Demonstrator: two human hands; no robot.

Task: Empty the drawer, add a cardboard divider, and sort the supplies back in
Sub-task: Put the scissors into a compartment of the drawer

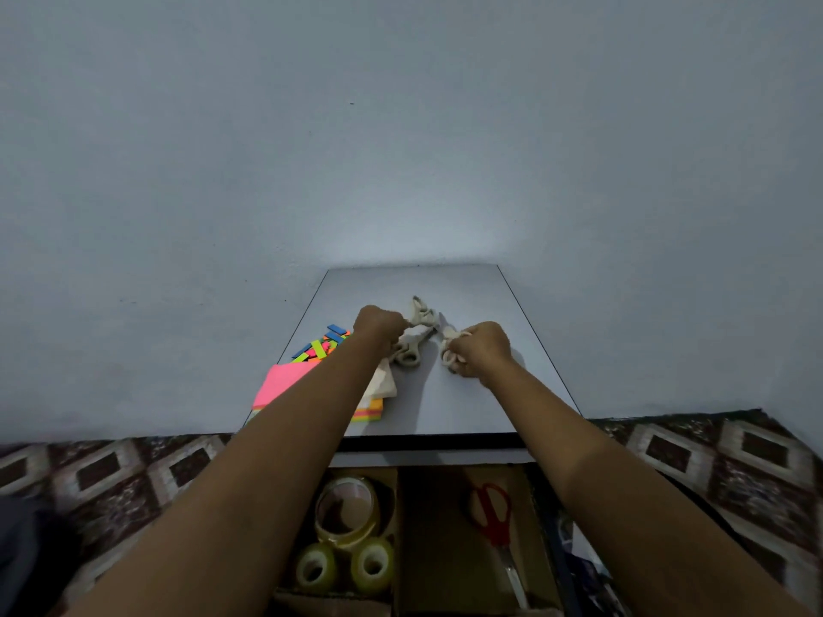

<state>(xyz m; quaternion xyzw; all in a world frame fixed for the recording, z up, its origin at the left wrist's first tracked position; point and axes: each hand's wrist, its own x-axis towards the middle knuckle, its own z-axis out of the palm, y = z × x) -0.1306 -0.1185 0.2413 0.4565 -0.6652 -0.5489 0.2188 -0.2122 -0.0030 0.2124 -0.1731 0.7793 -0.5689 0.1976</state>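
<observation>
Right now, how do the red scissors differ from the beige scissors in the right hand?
The red scissors have red handles; the beige scissors have pale ones. The red scissors lie in the drawer's right compartment; the beige scissors are on the desk top. Nothing touches the red scissors; the right hand grips the beige scissors. The red scissors' blades point toward the camera, the beige scissors' away. Both have looped handles.
</observation>
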